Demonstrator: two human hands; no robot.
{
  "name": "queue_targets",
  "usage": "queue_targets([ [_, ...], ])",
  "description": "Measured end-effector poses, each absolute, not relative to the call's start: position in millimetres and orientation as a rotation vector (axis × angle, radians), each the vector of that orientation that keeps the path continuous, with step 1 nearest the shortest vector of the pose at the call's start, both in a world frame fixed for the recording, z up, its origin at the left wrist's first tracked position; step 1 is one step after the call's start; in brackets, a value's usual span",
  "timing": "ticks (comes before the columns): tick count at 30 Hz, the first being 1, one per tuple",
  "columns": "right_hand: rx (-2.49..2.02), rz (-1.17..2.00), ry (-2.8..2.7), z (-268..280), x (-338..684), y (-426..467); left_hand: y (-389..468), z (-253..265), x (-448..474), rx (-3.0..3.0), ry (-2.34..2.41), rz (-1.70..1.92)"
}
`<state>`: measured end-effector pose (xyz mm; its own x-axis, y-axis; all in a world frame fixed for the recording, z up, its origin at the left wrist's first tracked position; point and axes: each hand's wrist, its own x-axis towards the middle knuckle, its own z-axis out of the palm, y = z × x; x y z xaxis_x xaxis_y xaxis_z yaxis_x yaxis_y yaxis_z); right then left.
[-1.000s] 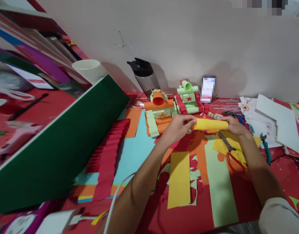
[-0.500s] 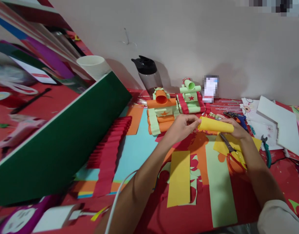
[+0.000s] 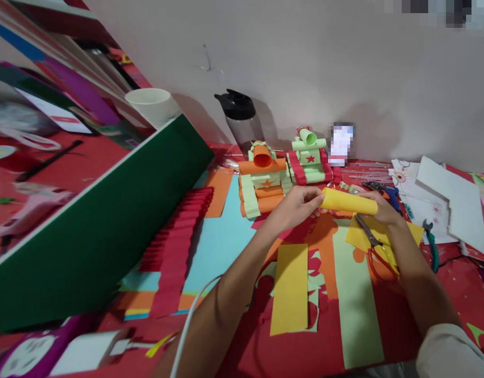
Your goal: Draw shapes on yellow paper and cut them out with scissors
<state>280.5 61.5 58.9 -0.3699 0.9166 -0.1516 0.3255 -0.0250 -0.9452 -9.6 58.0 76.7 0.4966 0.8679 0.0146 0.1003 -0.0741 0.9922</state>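
A rolled yellow paper tube (image 3: pixel 349 201) lies level between my two hands, above the paper pieces on the red table. My left hand (image 3: pixel 299 207) pinches its left end with thumb and fingers. At the other end my right hand (image 3: pixel 384 208) grips the roll, its fingertips partly hidden behind the paper. Under the right forearm rest red-handled scissors (image 3: pixel 371 236) on yellow paper (image 3: pixel 408 229). A flat yellow strip (image 3: pixel 291 289) and a long pale green strip (image 3: pixel 356 299) lie nearer to me. Behind the left hand stands an orange and green rolled-paper model (image 3: pixel 263 181) with a star.
A green board (image 3: pixel 100 226) leans at the left, beside a red fringed crepe strip (image 3: pixel 182 247). A dark-lidded bottle (image 3: pixel 239 118), a green and red paper model (image 3: pixel 309 157) and a phone (image 3: pixel 341 144) stand by the wall. Pliers (image 3: pixel 431 244) and white foam board (image 3: pixel 454 205) lie right.
Almost nothing differs. Both hands keep hold of the yellow paper tube, and the left fingers have shifted slightly beneath its end.
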Motion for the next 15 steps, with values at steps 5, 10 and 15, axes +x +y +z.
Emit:
queue_targets([
  [5,-1.309,1.498,-1.710,65,276,62,62,70,-12,1.429,0.890,0.708],
  [10,-1.316,1.408,-1.575,66,278,64,68,62,-13,1.346,0.965,0.698],
  [15,-1.337,1.324,-1.447,70,284,63,70,56,-14,1.290,0.988,0.707],
])
